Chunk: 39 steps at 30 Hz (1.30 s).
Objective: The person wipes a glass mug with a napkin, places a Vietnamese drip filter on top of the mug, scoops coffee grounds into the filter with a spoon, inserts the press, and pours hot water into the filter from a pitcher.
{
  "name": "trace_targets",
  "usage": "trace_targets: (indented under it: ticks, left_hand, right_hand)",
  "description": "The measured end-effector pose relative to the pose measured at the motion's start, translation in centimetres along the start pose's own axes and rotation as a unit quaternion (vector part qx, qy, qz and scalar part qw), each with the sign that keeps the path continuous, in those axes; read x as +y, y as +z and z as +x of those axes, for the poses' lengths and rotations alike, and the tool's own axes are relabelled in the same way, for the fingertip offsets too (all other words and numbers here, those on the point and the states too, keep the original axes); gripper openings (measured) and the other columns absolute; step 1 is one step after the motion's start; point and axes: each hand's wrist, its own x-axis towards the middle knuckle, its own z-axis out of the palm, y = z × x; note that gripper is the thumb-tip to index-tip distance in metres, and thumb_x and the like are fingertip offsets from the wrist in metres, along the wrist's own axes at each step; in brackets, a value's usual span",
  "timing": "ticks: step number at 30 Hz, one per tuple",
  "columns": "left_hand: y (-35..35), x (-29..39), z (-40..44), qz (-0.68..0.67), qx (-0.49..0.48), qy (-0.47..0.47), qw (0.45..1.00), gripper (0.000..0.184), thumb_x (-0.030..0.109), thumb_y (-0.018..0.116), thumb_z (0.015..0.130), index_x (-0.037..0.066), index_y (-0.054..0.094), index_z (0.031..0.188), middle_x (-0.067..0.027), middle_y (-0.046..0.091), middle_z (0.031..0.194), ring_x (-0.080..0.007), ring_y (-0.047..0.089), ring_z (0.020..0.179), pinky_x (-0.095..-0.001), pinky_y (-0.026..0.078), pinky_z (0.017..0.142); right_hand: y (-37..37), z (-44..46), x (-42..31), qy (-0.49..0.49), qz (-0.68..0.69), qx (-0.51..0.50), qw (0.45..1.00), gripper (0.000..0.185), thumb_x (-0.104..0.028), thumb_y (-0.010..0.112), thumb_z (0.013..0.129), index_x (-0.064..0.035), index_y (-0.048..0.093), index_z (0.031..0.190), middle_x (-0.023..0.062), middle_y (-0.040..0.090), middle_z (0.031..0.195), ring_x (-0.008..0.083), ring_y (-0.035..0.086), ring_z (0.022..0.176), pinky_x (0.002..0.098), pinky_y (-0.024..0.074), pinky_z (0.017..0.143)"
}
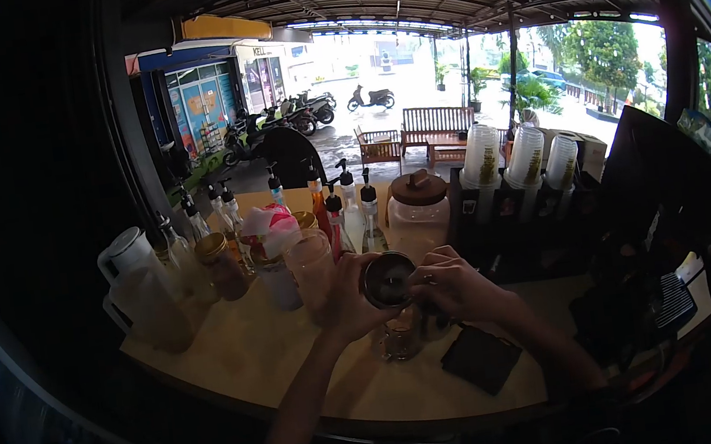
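A round, dark-rimmed container (390,280) is held above the counter, its circular face turned toward me. My left hand (353,298) wraps round its left side. At its right edge is my right hand (452,285), fingers bent and close together; whether they pinch the rim or something small is too dark to tell. Below the container a clear glass vessel (400,342) stands on the wooden counter (276,367). A dark square mat (480,357) lies to the right of the glass. Just left of my left hand stands a clear plastic cup (311,266).
Pump bottles (369,212) line the counter's back edge beside a large jar with a brown lid (420,210). Pitchers (147,303) stand at the left. Stacked plastic cups (481,155) and a dark monitor (652,171) are at the right. Benches (438,125) and motorbikes stand outside.
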Motion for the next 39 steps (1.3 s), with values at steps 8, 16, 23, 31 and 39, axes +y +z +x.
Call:
trace_targets:
  ticks: [8, 16, 23, 31, 39]
  left_hand:
    - [0.0, -0.5, -0.2, -0.050, -0.038, -0.002, 0.998, 0.079, 0.021, 0.087, 0.056, 0.009, 0.044, 0.121, -0.0064, 0.044, 0.117, -0.0189, 0.048, 0.112, -0.0310, 0.047, 0.090]
    - [0.5, -0.6, -0.4, -0.155, -0.027, -0.014, 0.987, 0.083, 0.019, 0.087, 0.057, 0.009, 0.040, 0.124, -0.0062, 0.042, 0.122, -0.0185, 0.046, 0.116, -0.0323, 0.044, 0.095]
    - [0.3, -0.5, -0.6, -0.143, -0.045, -0.029, 0.988, 0.084, 0.018, 0.087, 0.056, 0.009, 0.040, 0.124, -0.0067, 0.041, 0.122, -0.0189, 0.044, 0.118, -0.0320, 0.042, 0.098]
    - [-1.1, 1.3, 1.1, 0.080, -0.146, 0.040, 0.985, 0.079, 0.029, 0.083, 0.053, 0.011, 0.045, 0.121, -0.0092, 0.047, 0.117, -0.0318, 0.047, 0.110, -0.0442, 0.041, 0.096]
    - [-1.5, 1.1, 1.2, 0.072, -0.143, 0.037, 0.986, 0.079, 0.030, 0.083, 0.053, 0.011, 0.046, 0.120, -0.0087, 0.050, 0.114, -0.0309, 0.048, 0.110, -0.0434, 0.041, 0.095]
  right_hand:
    - [-0.2, 0.1, 0.3, -0.003, 0.022, 0.013, 1.000, 0.015, -0.016, 0.058, 0.088, -0.0052, 0.066, 0.093, 0.0077, 0.064, 0.083, 0.0234, 0.057, 0.083, 0.0367, 0.0369, 0.090]
    - [-0.8, 0.5, 0.1, 0.045, 0.076, -0.004, 0.996, 0.011, -0.014, 0.059, 0.087, -0.0068, 0.066, 0.093, 0.0059, 0.061, 0.086, 0.0227, 0.055, 0.091, 0.0356, 0.0359, 0.091]
    - [-1.1, 0.6, 0.2, 0.026, 0.068, 0.014, 0.997, 0.012, -0.015, 0.058, 0.088, -0.0054, 0.066, 0.091, 0.0066, 0.062, 0.081, 0.0236, 0.057, 0.084, 0.0354, 0.0367, 0.089]
    - [-2.2, 2.7, -0.1, -0.005, -0.048, -0.102, 0.994, 0.023, -0.023, 0.053, 0.090, -0.0060, 0.067, 0.096, 0.0108, 0.061, 0.082, 0.0281, 0.059, 0.086, 0.0394, 0.0393, 0.088]
    - [-2.2, 3.0, 0.3, 0.041, 0.045, -0.126, 0.990, 0.023, -0.020, 0.055, 0.088, -0.0008, 0.066, 0.094, 0.0185, 0.063, 0.079, 0.0320, 0.061, 0.079, 0.0392, 0.0452, 0.081]
